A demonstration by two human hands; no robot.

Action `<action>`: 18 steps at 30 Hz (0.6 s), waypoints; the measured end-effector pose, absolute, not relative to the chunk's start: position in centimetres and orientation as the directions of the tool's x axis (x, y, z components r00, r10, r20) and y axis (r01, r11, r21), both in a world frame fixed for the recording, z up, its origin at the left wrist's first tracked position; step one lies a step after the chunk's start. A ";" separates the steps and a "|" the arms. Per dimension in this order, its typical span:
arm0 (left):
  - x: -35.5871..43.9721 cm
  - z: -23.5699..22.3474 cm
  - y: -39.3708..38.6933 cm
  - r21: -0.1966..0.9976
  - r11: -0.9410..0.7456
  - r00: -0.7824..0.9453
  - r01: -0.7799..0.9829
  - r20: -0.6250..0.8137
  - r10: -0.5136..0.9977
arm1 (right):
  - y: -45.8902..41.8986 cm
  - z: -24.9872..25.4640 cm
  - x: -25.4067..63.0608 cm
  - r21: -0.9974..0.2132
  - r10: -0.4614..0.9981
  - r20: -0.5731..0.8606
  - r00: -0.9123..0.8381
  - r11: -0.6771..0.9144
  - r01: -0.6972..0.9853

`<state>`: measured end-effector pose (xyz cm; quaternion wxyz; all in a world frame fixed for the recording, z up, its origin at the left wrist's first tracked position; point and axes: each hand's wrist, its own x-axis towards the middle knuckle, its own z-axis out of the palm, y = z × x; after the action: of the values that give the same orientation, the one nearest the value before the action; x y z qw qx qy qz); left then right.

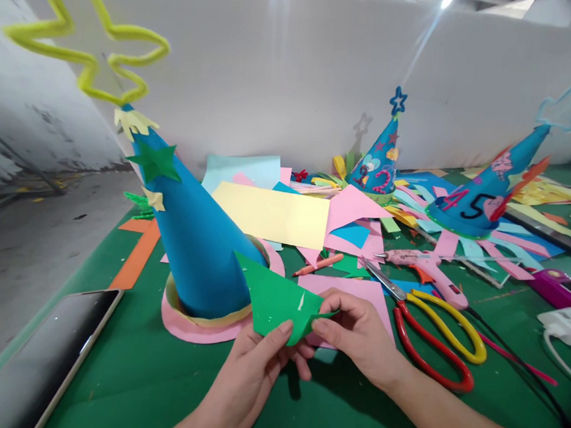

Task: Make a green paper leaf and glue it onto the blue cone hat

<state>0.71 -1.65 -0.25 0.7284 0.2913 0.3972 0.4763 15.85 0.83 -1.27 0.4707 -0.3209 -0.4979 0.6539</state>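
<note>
Just right of the base of the large blue cone hat (202, 247), and overlapping it in our view, is the green paper (278, 300). We see the left hand (256, 378) pinching its near edge between thumb and fingers, the right hand (359, 334) nipping its bent right end. We judge the step to be folding; the next move seems to call for a steady left grip. Left fingertips are hidden beneath; left of the cone hat, the phone (38, 352) is cut off.
</note>
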 end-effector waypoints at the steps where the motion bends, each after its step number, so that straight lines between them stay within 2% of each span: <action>1: 0.7 -0.2 -1.6 0.795 0.371 0.229 -0.479 -0.295 0.928 | 0.7 -1.2 15.8 -0.955 0.934 0.071 -0.349 -0.037 -0.295; 7: 0.4 -0.2 -1.1 0.756 0.366 0.254 -0.542 -0.268 0.929 | 0.3 -0.7 16.4 -0.964 0.924 0.229 -0.307 0.171 -0.203; 11: 0.4 -0.1 -1.0 0.765 0.352 0.247 -0.539 -0.256 0.935 | 0.4 -0.7 17.0 -0.945 0.910 0.328 -0.254 0.317 -0.084; 15: 0.6 0.1 -1.2 0.784 0.342 0.249 -0.518 -0.244 0.937 | 0.6 -0.8 17.1 -0.936 0.911 0.343 -0.227 0.352 -0.003; 18: 0.6 0.1 -1.3 0.773 0.341 0.242 -0.534 -0.247 0.938 | 0.6 -1.0 16.9 -0.952 0.931 0.306 -0.198 0.302 -0.050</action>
<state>0.64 -1.32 0.11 0.7360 0.2812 0.3590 0.5003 16.92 0.56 -1.00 0.5220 -0.3583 -0.6152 0.4697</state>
